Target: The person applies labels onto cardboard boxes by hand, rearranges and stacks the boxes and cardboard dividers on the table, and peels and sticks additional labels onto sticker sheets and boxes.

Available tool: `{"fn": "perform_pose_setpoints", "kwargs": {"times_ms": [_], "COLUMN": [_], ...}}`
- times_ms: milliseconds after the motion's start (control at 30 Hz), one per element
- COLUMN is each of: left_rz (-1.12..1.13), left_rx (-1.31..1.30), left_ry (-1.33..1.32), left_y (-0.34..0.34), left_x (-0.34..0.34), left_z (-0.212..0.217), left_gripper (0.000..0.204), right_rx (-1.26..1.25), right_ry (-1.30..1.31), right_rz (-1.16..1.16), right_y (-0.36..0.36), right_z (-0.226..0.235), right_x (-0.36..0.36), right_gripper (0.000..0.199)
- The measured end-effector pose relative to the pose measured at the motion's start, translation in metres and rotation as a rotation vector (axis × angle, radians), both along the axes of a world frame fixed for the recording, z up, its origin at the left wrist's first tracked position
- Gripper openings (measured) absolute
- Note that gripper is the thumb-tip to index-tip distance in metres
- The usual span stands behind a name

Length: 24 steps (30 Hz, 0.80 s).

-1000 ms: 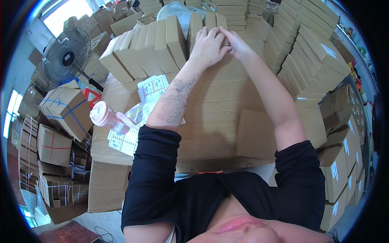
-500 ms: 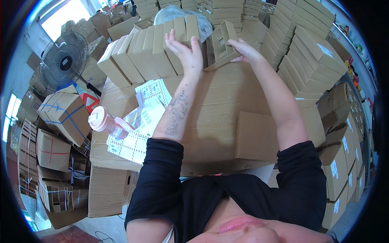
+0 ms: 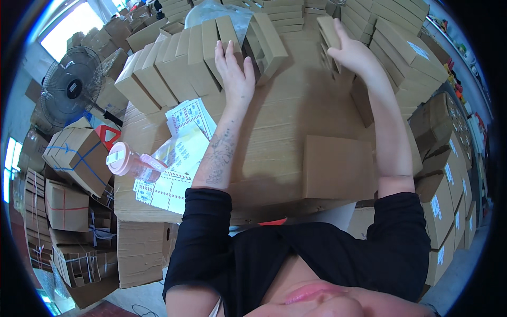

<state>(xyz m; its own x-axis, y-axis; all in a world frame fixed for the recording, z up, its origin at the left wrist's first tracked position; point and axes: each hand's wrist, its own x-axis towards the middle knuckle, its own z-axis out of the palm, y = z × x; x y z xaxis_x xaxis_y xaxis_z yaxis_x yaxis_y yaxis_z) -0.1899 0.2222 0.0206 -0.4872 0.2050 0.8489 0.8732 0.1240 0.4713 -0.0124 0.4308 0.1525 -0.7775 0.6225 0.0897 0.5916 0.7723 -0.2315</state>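
Observation:
A row of brown cardboard boxes stands on edge along the far left of the table. My left hand rests against the right part of this row, fingers stretched and apart, holding nothing. Just to its right an open-fronted cardboard box leans upright at the row's end. My right hand is at the far right, thumb and index finger spread, beside a narrow cardboard piece with cut-outs. Its other fingers are hidden, and whether it touches that piece is unclear.
Printed paper sheets and a pink-lidded cup lie on the cardboard-covered table. A closed carton sits near the front edge. Stacked boxes rise at the right; a fan stands at the left.
My right hand has let go of the open-fronted box and moved right to the cut-out piece. That box now stands against the row's end. My left hand stays by the row.

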Motion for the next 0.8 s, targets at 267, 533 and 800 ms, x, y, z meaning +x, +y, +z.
{"fn": "perform_pose_setpoints", "kwargs": {"times_ms": [267, 533, 800], "left_rz": [0.117, -0.088, -0.018], "left_rx": [-0.147, 0.0, -0.194], "left_ry": [0.144, -0.168, -0.267], "left_y": [0.007, 0.022, 0.038], "left_x": [0.018, 0.014, -0.009], "left_z": [-0.031, -0.051, -0.062], "left_gripper": [0.069, 0.086, 0.036], "right_rx": [0.221, -0.213, -0.284], "right_ry": [-0.528, 0.022, 0.11], "right_rz": [0.104, -0.167, -0.348], "right_y": [-0.025, 0.05, 0.075], "right_z": [-0.08, -0.155, -0.173], "right_x": [-0.041, -0.078, -0.099], "right_gripper": [0.08, 0.102, 0.093]}}
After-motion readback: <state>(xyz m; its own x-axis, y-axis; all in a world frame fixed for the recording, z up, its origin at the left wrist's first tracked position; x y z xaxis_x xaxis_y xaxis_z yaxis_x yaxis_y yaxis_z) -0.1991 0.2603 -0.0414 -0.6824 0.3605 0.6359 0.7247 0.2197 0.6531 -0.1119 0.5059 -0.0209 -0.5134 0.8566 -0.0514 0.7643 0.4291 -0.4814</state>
